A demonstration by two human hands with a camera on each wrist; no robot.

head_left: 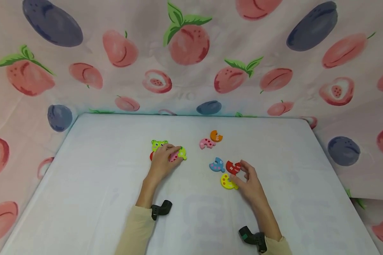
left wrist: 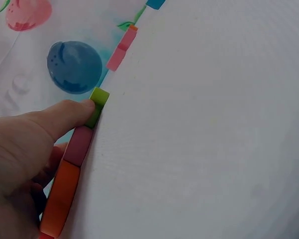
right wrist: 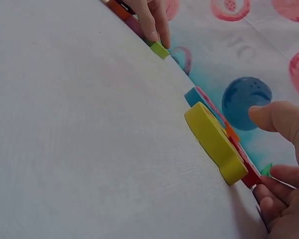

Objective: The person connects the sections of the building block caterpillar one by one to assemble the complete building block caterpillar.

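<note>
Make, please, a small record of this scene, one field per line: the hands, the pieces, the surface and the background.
Left hand: pinches the spotted green end piece
Right hand: at the red piece marked 8, apparently touching its edge; thumb apart from the yellow piece
Row: green face piece at the other end; middle partly hidden by the left hand
Other loose pieces: blue piece, loose pink piece, orange piece
Surface: white table
Background: fruit-patterned cloth
</note>
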